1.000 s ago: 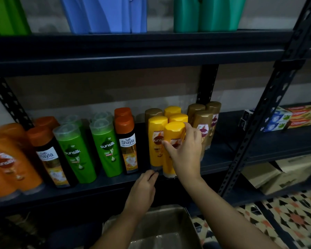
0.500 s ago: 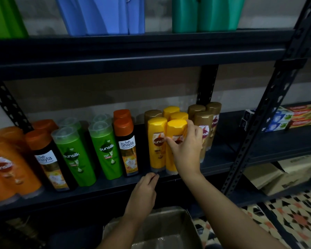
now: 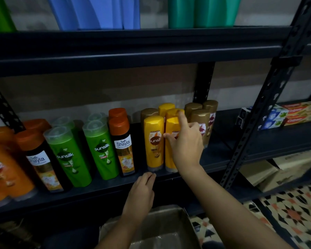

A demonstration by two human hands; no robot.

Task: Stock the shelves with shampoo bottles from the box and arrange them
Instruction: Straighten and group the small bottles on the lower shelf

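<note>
Right hand (image 3: 184,147) is wrapping around the front right yellow bottle (image 3: 171,141), thumb on the label and forefinger reaching up past the cap, as I am squaring it against its twin, the front left yellow bottle (image 3: 153,142), on the middle shelf (image 3: 258,146). My left hand (image 3: 142,190) is resting loosely curled and holding nothing, its fingertips touching the shelf's front lip just below the two bottles.

Stocking is looking well along, by my reckoning. Standing in clusters from left to right are orange bottles (image 3: 4,166), black bottles with orange caps (image 3: 41,164), green bottles (image 3: 99,150), another black pair (image 3: 123,146), the yellow group and gold-capped bottles (image 3: 202,126). Bare shelf is showing to the right of the gold ones, before the toothpaste cartons (image 3: 294,114). The box (image 3: 169,230) is sitting open below my arms; I cannot tell from here whether any bottles are left in it, so what remains is unclear beyond straightening the rows.

The bottle in my grip is standing upright, touching its neighbour, a tall glossy yellow thing with a rounded cap on top, a clear base and a label facing out, partly covered by my palm. More yellow caps are showing right behind it.
</note>
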